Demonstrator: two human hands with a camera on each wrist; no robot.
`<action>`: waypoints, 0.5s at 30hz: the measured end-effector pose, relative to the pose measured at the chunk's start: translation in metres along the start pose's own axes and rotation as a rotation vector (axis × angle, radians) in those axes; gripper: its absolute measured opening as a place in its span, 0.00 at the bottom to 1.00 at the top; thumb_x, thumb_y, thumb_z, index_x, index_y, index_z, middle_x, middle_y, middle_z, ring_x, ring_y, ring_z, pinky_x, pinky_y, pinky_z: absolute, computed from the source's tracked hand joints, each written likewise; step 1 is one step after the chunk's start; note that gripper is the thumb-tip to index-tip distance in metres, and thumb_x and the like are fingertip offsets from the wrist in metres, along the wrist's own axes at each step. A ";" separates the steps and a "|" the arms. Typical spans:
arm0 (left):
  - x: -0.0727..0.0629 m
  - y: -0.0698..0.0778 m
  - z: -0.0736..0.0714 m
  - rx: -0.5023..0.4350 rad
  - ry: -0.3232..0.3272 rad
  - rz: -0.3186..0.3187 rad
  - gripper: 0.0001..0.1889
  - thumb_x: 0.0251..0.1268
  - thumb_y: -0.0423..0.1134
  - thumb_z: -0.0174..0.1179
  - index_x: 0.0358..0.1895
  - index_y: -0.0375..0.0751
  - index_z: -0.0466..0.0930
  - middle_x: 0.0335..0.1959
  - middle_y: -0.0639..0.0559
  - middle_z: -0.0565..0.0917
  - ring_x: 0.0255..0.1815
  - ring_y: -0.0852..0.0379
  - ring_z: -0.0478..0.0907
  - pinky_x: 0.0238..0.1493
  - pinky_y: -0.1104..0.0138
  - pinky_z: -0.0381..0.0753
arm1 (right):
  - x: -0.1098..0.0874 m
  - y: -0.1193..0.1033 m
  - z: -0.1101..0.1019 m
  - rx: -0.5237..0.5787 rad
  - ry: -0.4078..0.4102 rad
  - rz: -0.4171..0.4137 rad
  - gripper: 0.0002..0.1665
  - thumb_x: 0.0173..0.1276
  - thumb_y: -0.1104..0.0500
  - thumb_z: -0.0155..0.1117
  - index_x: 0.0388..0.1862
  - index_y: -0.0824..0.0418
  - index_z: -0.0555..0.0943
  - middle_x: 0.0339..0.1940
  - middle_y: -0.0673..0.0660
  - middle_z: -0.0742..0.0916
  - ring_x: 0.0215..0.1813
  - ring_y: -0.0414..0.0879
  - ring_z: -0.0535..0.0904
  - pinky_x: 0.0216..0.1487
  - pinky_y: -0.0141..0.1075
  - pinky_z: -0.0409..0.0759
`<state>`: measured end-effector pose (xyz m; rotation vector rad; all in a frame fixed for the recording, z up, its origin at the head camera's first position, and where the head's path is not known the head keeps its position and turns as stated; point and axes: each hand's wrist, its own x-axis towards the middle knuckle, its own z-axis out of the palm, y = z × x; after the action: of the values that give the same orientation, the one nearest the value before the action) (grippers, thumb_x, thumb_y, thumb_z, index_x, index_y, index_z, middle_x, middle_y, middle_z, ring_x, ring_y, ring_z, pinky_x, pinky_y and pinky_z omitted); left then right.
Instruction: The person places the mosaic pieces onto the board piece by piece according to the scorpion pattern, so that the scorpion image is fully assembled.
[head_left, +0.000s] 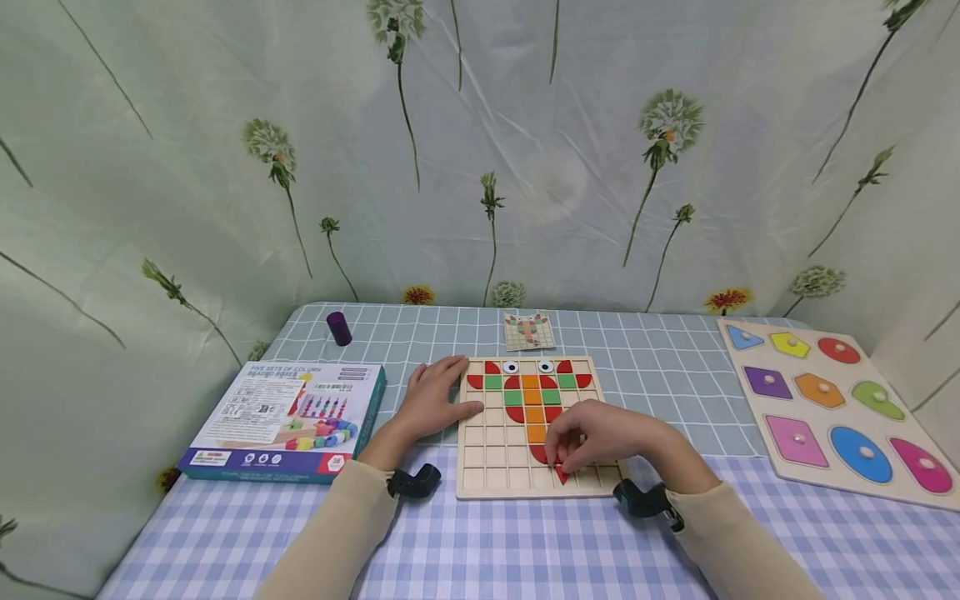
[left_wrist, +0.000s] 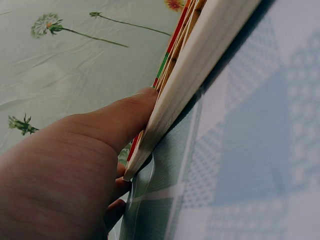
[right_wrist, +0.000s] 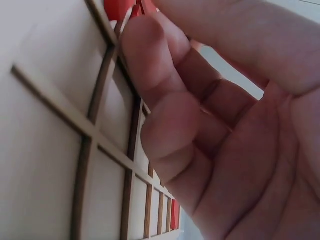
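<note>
A wooden grid board (head_left: 487, 479) lies on the table, with red, green and orange flat pieces and two eye pieces forming a figure. My left hand (head_left: 431, 400) rests at its upper left edge, thumb (left_wrist: 132, 112) on the rim and the other fingers around the far corner. Over the lower part of the board, my right hand (head_left: 596, 437) pinches a red triangular piece (head_left: 562, 475). In the right wrist view its curled fingers (right_wrist: 170, 120) are close to the grid, with red showing at the fingertips.
A picture card (head_left: 528, 331) with a similar figure lies behind the board. To the left are a boxed bead set (head_left: 281, 421) and a dark purple cylinder (head_left: 339, 328). A shape puzzle with knobs (head_left: 813, 367) lies at the right. A flowered cloth (head_left: 480, 150) hangs behind the table.
</note>
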<state>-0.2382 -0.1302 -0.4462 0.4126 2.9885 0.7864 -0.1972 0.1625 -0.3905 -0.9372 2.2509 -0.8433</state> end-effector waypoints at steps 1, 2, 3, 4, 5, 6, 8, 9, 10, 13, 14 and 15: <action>0.000 0.000 0.000 0.000 0.000 0.000 0.44 0.60 0.60 0.66 0.77 0.45 0.63 0.77 0.47 0.65 0.80 0.48 0.57 0.79 0.42 0.44 | 0.000 0.001 0.000 -0.006 0.003 0.004 0.07 0.60 0.63 0.74 0.33 0.51 0.86 0.26 0.44 0.83 0.31 0.36 0.77 0.35 0.28 0.78; 0.000 0.000 0.000 0.000 0.000 0.001 0.44 0.60 0.60 0.66 0.77 0.45 0.63 0.77 0.47 0.65 0.80 0.48 0.57 0.79 0.42 0.44 | -0.001 0.001 -0.001 -0.012 0.006 0.008 0.07 0.60 0.64 0.74 0.33 0.52 0.86 0.26 0.44 0.82 0.31 0.36 0.76 0.35 0.28 0.78; 0.000 0.000 0.000 -0.001 0.000 0.001 0.44 0.60 0.60 0.66 0.77 0.45 0.63 0.77 0.47 0.65 0.80 0.48 0.57 0.79 0.42 0.44 | -0.001 0.002 -0.002 -0.019 0.007 0.009 0.07 0.60 0.64 0.74 0.33 0.52 0.85 0.26 0.44 0.82 0.31 0.36 0.76 0.35 0.28 0.77; 0.000 0.000 0.001 -0.001 0.001 0.003 0.44 0.60 0.59 0.66 0.77 0.45 0.63 0.77 0.47 0.65 0.80 0.47 0.57 0.79 0.42 0.44 | -0.002 0.003 -0.002 -0.027 0.010 0.020 0.08 0.59 0.64 0.74 0.32 0.51 0.85 0.25 0.44 0.81 0.31 0.36 0.75 0.34 0.27 0.76; 0.000 0.000 0.001 -0.002 0.000 0.004 0.44 0.60 0.59 0.66 0.76 0.45 0.63 0.77 0.47 0.65 0.80 0.47 0.58 0.79 0.42 0.44 | -0.002 0.003 -0.002 -0.041 0.014 0.031 0.09 0.59 0.64 0.74 0.32 0.51 0.85 0.25 0.44 0.80 0.30 0.36 0.75 0.34 0.27 0.76; 0.000 0.000 0.001 -0.002 0.000 0.005 0.44 0.60 0.59 0.66 0.76 0.45 0.63 0.77 0.47 0.65 0.80 0.47 0.58 0.79 0.42 0.44 | -0.003 0.004 -0.002 -0.053 0.016 0.043 0.09 0.59 0.64 0.74 0.31 0.50 0.84 0.24 0.43 0.80 0.30 0.36 0.74 0.33 0.27 0.75; 0.000 -0.001 0.001 -0.002 -0.001 0.006 0.43 0.60 0.59 0.66 0.76 0.45 0.63 0.77 0.47 0.65 0.80 0.47 0.58 0.79 0.42 0.44 | -0.003 0.005 -0.002 -0.070 0.018 0.059 0.10 0.58 0.64 0.74 0.30 0.49 0.84 0.24 0.43 0.79 0.29 0.35 0.74 0.32 0.27 0.73; 0.000 -0.001 0.001 -0.002 -0.002 0.006 0.43 0.60 0.59 0.66 0.76 0.45 0.63 0.77 0.47 0.65 0.80 0.47 0.58 0.79 0.42 0.44 | -0.003 0.005 -0.002 -0.069 0.017 0.062 0.10 0.58 0.64 0.74 0.30 0.49 0.84 0.23 0.43 0.79 0.29 0.35 0.73 0.32 0.27 0.73; 0.000 -0.001 0.001 -0.001 -0.002 0.007 0.43 0.60 0.59 0.66 0.76 0.45 0.63 0.77 0.47 0.66 0.80 0.47 0.58 0.79 0.42 0.45 | -0.003 0.006 -0.002 -0.070 0.014 0.065 0.10 0.58 0.64 0.74 0.30 0.49 0.84 0.23 0.43 0.78 0.29 0.35 0.73 0.32 0.27 0.73; 0.000 -0.001 0.000 0.002 -0.002 0.006 0.43 0.60 0.59 0.66 0.76 0.45 0.63 0.77 0.47 0.65 0.80 0.47 0.58 0.79 0.42 0.44 | -0.002 0.007 0.000 -0.059 0.006 0.058 0.09 0.59 0.64 0.74 0.29 0.50 0.84 0.22 0.43 0.78 0.28 0.35 0.73 0.31 0.26 0.72; 0.001 0.000 0.000 0.002 -0.002 0.005 0.43 0.60 0.60 0.66 0.76 0.45 0.63 0.77 0.47 0.65 0.80 0.47 0.57 0.79 0.42 0.44 | -0.001 0.007 0.001 -0.057 0.003 0.056 0.09 0.59 0.64 0.73 0.29 0.50 0.83 0.22 0.43 0.78 0.28 0.35 0.72 0.31 0.26 0.72; 0.001 0.000 0.000 0.001 -0.002 0.005 0.44 0.60 0.60 0.66 0.76 0.45 0.63 0.77 0.47 0.65 0.80 0.47 0.57 0.79 0.42 0.44 | -0.001 0.007 0.001 -0.053 0.002 0.053 0.09 0.59 0.64 0.73 0.29 0.50 0.83 0.22 0.43 0.78 0.28 0.35 0.72 0.31 0.26 0.72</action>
<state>-0.2391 -0.1305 -0.4460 0.4205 2.9878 0.7842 -0.1988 0.1668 -0.3958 -0.8971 2.2995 -0.7647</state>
